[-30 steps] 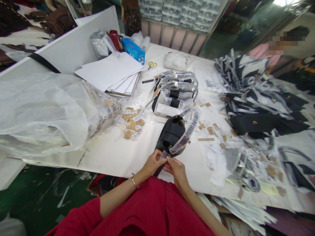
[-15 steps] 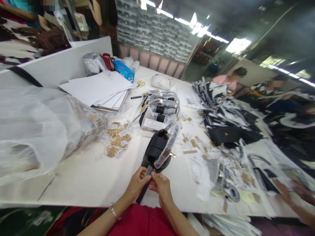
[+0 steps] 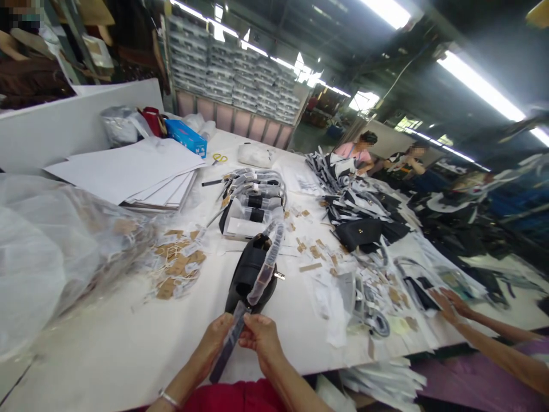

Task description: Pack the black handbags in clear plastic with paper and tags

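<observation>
A black handbag [image 3: 245,269] stands on the table before me, its handle [image 3: 266,266] wrapped in clear plastic. From its near end a dark strap [image 3: 226,350], partly covered with a translucent wrap, runs down toward me. My left hand [image 3: 215,339] is closed on the strap's left edge, thumb and fingers pinching it. On the other side my right hand [image 3: 263,339] grips the wrap at the strap's upper part, with its fingers curled. A metal clasp [image 3: 279,276] sticks out at the bag's right side.
Wrapped bags [image 3: 253,200] stand in a row behind. Brown tags [image 3: 178,266] lie left, near a large plastic bag [image 3: 38,246]. White sheets [image 3: 128,163] and yellow scissors [image 3: 220,158] are farther back. At right lie black bag pieces [image 3: 360,232] and a co-worker's hands [image 3: 450,303].
The view has shifted right, so the table things sit farther left. My hands have moved a little apart along the strap, showing more of its wrap. The co-worker's arms have come further into view.
</observation>
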### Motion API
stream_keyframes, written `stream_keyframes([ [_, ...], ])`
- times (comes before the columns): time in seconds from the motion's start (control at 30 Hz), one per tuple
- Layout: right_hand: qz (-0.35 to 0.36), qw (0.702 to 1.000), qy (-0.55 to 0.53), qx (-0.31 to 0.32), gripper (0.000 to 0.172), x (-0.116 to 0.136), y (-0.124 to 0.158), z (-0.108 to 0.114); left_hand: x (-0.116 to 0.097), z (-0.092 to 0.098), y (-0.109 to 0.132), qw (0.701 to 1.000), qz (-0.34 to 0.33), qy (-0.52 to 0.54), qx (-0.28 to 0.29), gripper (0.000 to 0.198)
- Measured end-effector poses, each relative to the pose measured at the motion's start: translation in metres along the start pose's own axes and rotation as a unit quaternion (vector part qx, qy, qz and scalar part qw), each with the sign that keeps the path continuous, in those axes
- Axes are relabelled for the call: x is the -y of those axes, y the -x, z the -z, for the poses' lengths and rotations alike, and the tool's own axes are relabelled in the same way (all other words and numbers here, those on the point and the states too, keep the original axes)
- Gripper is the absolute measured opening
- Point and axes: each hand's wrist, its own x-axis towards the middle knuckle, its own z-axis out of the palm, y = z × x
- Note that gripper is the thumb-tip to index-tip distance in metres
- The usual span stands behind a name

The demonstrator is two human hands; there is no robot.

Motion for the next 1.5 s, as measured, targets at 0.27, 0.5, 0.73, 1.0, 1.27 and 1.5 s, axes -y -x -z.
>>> stream_keyframes([
  [0.27,0.012,0.997,0.066,-0.049,0.059,0.009,0.001,0.0,-0.01,-0.012,0.0,0.999,-0.042,0.021,-0.02,0.041],
  [0.5,0.006,0.989,0.128,-0.071,0.052,0.02,0.005,0.0,-0.011,-0.02,0.005,0.994,-0.075,-0.036,-0.07,0.033],
  [0.73,0.052,0.983,0.153,-0.092,0.044,0.016,0.002,-0.003,-0.017,-0.025,0.019,0.954,-0.182,-0.203,-0.124,0.017],
  [1.0,-0.012,1.0,0.016,-0.006,0.051,0.02,0.01,0.004,-0.008,-0.017,0.023,0.788,-0.409,-0.453,-0.084,0.031],
  [1.27,-0.03,0.998,0.034,0.043,0.049,0.032,0.017,0.009,-0.016,-0.021,0.028,0.661,-0.431,-0.612,-0.05,0.029],
  [1.5,0.003,0.998,0.064,0.021,0.052,0.032,0.01,0.01,0.001,-0.023,0.038,0.687,-0.382,-0.619,-0.007,0.049],
])
